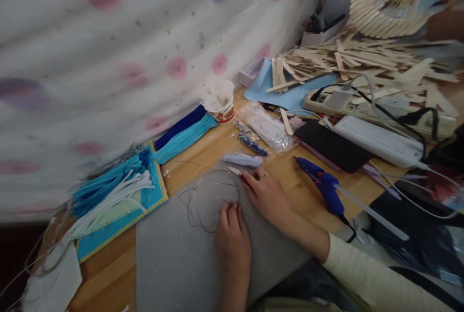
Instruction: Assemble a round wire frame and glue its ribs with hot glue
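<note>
On the grey mat, thin dark wire lies in loose loops. The fingertips of my left hand are pinched together on the wire at the right side of the loops. My right hand is just beyond and to the right, with fingers curled over a small pointed tool. Only its pale, blade-like tip and a bit of red show; the rest is under the fingers. Beside that tip lies a pale, wrapped bundle.
A blue glue gun with a glue stick lies right of my hands. Behind are a black phone-like slab, a power strip, a paper cup and many wooden sticks. Pipe cleaners lie at left.
</note>
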A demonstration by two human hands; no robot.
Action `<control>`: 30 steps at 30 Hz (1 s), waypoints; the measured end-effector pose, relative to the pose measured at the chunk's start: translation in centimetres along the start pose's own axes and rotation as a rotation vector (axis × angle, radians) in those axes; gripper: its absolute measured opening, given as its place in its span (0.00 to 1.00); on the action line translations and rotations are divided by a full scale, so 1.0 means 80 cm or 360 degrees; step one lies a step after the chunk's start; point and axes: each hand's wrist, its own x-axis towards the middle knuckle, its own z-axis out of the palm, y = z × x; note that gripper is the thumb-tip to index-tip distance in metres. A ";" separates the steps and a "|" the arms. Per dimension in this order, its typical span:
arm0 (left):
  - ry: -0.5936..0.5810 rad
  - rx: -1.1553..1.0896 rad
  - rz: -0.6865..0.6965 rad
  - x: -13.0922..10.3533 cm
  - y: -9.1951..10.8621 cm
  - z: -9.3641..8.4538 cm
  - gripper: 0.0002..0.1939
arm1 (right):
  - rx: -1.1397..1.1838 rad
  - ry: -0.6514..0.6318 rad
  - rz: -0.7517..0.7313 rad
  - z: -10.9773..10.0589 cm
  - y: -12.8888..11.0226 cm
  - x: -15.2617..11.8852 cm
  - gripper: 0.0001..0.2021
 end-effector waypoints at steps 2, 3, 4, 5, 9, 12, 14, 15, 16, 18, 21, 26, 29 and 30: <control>0.0021 -0.0038 0.0012 0.001 0.000 0.000 0.15 | 0.0050 0.0029 -0.0003 -0.002 0.006 -0.008 0.18; 0.0039 -0.0060 0.0022 0.001 -0.001 0.000 0.15 | 0.0074 0.0047 0.0001 -0.002 0.009 -0.012 0.17; 0.0057 -0.0072 0.0028 0.001 -0.001 0.001 0.15 | 0.0096 0.0065 -0.0002 -0.003 0.012 -0.016 0.16; 0.0079 -0.0067 0.0031 0.000 -0.001 0.001 0.15 | 0.0115 0.0073 -0.0018 -0.003 0.014 -0.018 0.16; 0.0180 0.0044 0.0093 -0.001 0.001 -0.003 0.12 | 0.0120 0.0019 -0.0110 -0.005 0.017 -0.015 0.16; 0.0286 0.0088 0.0093 0.002 0.002 -0.015 0.12 | 0.0075 -0.0036 -0.0139 -0.008 0.014 -0.006 0.16; 0.0303 0.0109 0.0044 0.005 0.001 -0.026 0.13 | 0.0071 -0.0049 -0.0163 -0.010 0.012 -0.002 0.16; 0.0291 0.0117 0.0025 0.007 0.000 -0.031 0.13 | 0.0080 -0.0045 -0.0175 -0.010 0.011 -0.001 0.16; 0.0269 0.0122 0.0011 0.008 -0.001 -0.034 0.13 | 0.0095 -0.0033 -0.0184 -0.009 0.011 -0.002 0.16; 0.0213 0.0102 0.0001 0.009 -0.001 -0.036 0.14 | 0.0133 0.0014 -0.0190 -0.006 0.013 -0.005 0.16; 0.0126 -0.0029 -0.0005 -0.001 0.004 -0.032 0.15 | 0.0162 0.0104 -0.0190 0.002 0.018 -0.013 0.17; 0.0186 -0.0424 -0.0117 -0.033 -0.010 -0.056 0.10 | 0.0179 0.0206 -0.0178 0.014 0.027 -0.021 0.17; 0.0243 -0.0569 -0.0494 -0.032 -0.057 -0.093 0.10 | 0.0151 0.0231 -0.0075 0.008 0.034 -0.031 0.18; 0.0304 -0.0637 -0.0708 -0.028 -0.074 -0.105 0.13 | 0.0162 0.0231 -0.0052 0.003 0.035 -0.037 0.18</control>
